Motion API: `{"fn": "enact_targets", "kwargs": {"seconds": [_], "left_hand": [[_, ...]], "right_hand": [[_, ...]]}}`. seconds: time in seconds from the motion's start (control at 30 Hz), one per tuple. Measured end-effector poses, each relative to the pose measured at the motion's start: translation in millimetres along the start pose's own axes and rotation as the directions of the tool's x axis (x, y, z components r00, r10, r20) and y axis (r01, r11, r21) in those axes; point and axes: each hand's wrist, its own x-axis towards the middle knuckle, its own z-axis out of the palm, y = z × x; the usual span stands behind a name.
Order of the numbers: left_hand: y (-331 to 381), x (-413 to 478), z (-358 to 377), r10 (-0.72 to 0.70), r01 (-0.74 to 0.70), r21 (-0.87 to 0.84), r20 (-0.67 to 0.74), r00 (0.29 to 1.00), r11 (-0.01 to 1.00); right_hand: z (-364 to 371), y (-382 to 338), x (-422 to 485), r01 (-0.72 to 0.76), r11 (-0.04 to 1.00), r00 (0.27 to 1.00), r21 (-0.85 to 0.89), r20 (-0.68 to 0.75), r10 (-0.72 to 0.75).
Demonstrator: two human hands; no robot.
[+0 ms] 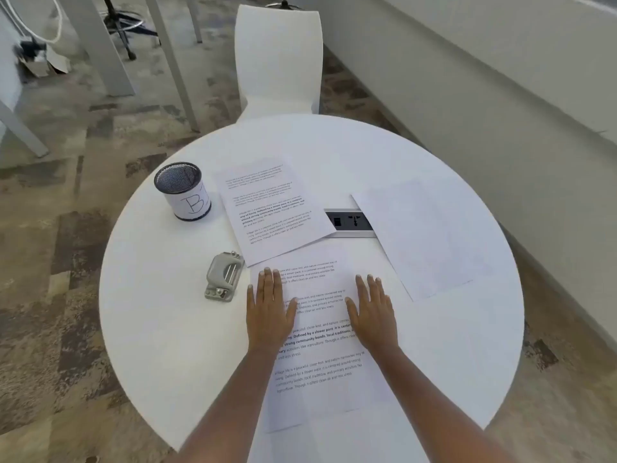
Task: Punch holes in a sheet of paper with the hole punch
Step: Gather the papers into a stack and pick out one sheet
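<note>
A printed sheet of paper [320,369] lies flat on the round white table [160,329] right in front of me. My left hand [268,309] rests palm down on the sheet's left edge, fingers straight and close together. My right hand [372,312] lies palm down on the sheet's right part, fingers slightly spread. Neither hand holds anything. A grey metal hole punch [223,275] sits on the table just left of my left hand, not touched.
A second printed sheet [270,208] lies behind, overlapping the near sheet's top. A blank sheet [430,238] lies at the right. A mesh cup marked "B" [183,192] stands at the back left. A socket panel [350,222] sits mid-table. A white chair [278,58] stands beyond.
</note>
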Motion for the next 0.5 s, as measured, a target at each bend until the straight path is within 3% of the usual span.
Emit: {"fn": "enact_targets", "kwargs": {"seconds": [0.33, 0.5], "left_hand": [[-3, -3, 8, 0.003, -0.002, -0.057, 0.019, 1.0, 0.998], [-5, -3, 8, 0.013, -0.013, -0.016, 0.027, 1.0, 1.0]], "right_hand": [[-5, -6, 4, -0.042, 0.996, 0.999, -0.073, 0.018, 0.043], [-14, -16, 4, -0.252, 0.966, 0.968, 0.052, 0.028, 0.25]]}}
